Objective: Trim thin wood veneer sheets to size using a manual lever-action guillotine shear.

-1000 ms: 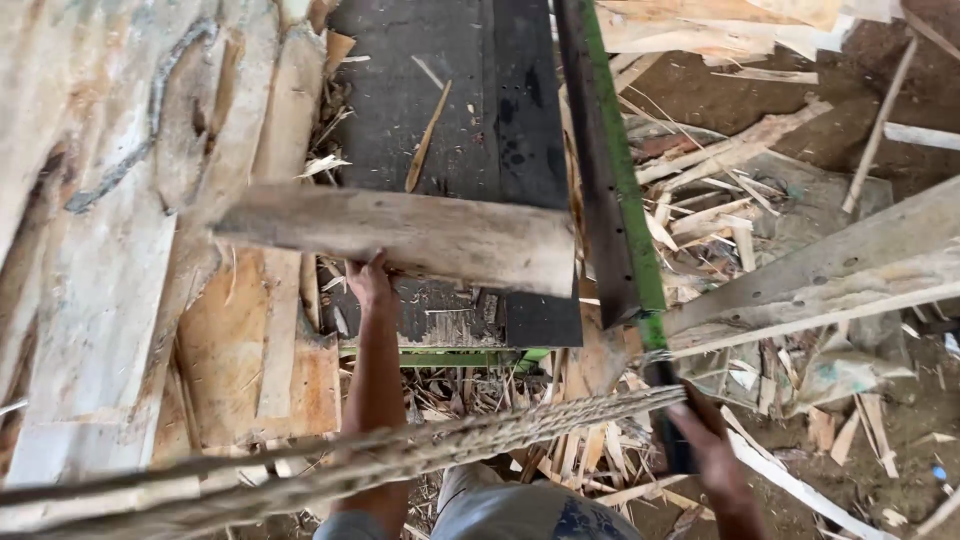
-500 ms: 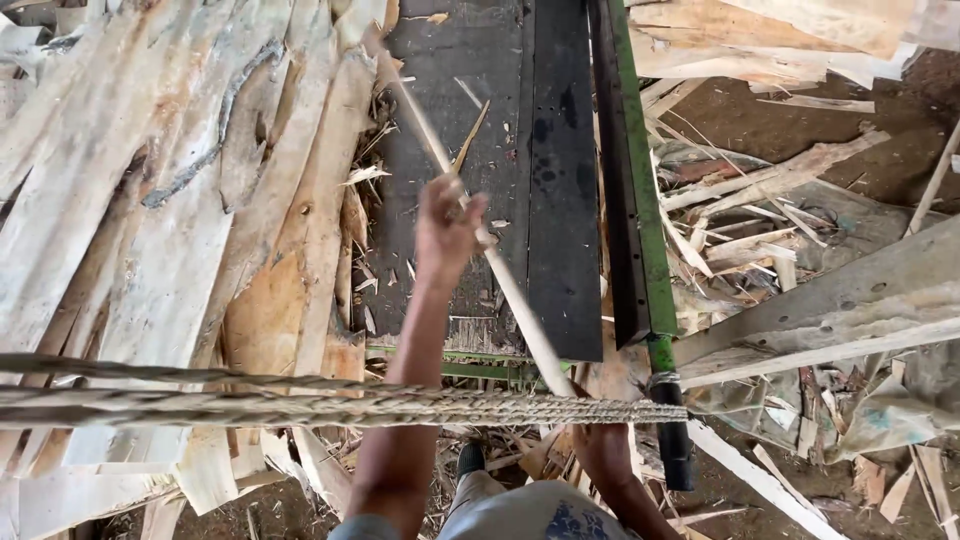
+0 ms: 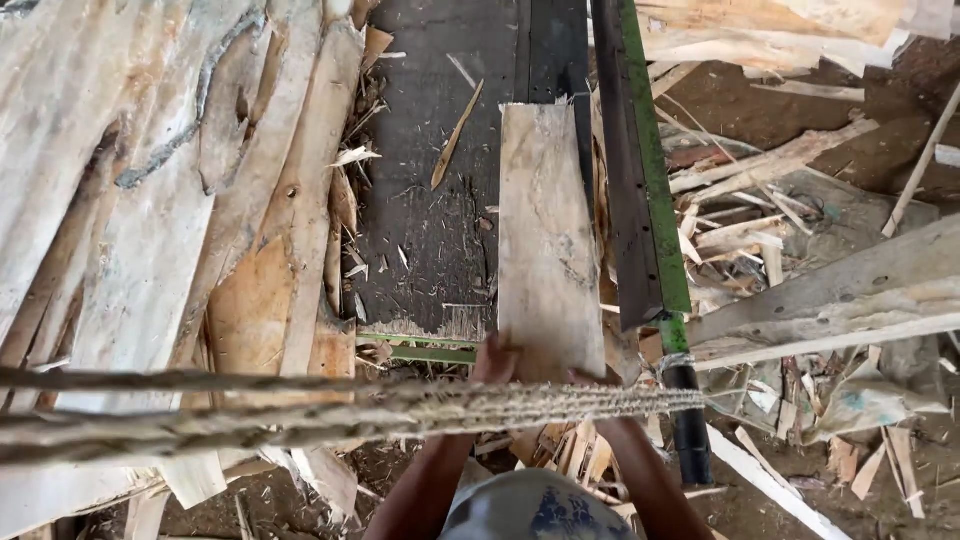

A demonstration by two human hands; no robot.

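The plank [image 3: 545,240], edge-on half a second ago, now lies flat at frame centre on the dark tabletop [image 3: 430,200]. Left hand [image 3: 495,358] and right hand [image 3: 590,378] each grip its near end, apparently keeping it parallel to the green rail [image 3: 650,160]; a rope [image 3: 300,410] crosses below.

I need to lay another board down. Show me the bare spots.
Bare: the dark conveyor belt, between the pale flat wooden plank in both hands and the heaped slabs on the left; one thin splinter lies there. Crowded: offcut litter beyond the green rail.
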